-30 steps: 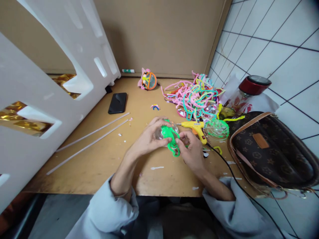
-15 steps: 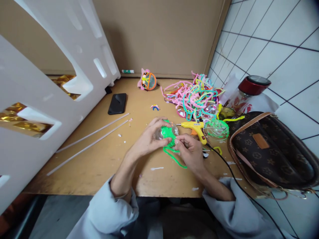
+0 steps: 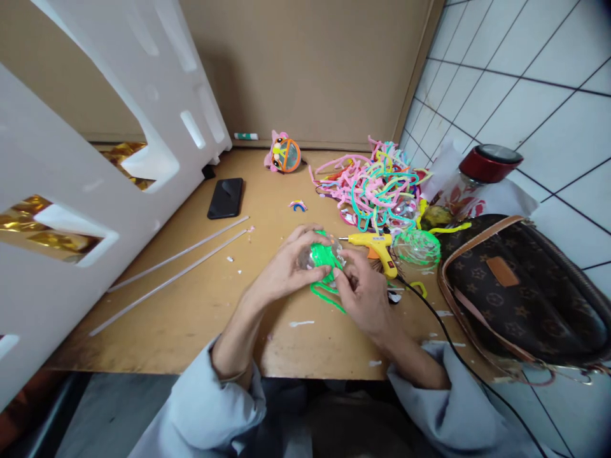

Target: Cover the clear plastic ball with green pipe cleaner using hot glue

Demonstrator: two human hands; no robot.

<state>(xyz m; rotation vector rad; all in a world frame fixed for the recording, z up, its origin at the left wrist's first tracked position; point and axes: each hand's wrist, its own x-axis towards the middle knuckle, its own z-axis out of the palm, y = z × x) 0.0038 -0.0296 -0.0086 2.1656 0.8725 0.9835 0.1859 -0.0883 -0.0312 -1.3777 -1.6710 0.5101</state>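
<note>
My left hand (image 3: 298,261) grips a clear plastic ball (image 3: 305,257) from its left side, thumb in front and fingers over the top. Bright green pipe cleaner (image 3: 323,256) covers much of the ball's face. My right hand (image 3: 363,286) is closed at the ball's right side, its thumb and fingers pressing the green strand against it. A loose green end hangs below the ball toward the tabletop. Just behind my right hand lies a yellow glue gun (image 3: 370,240), nozzle pointing left. Beside it sits another clear ball with green strands (image 3: 417,247).
A tangled heap of pipe cleaners (image 3: 377,184) lies at the back right. A brown handbag (image 3: 529,292) and a red-lidded jar (image 3: 489,165) stand at right. A phone (image 3: 225,198), two glue sticks (image 3: 176,273), a decorated ball (image 3: 286,154) and a rainbow piece (image 3: 298,205) lie across the table.
My right hand has shifted slightly, its fingers now closer against the ball. The loose green end has swung left and shows less. My left hand holds nearly the same place.
</note>
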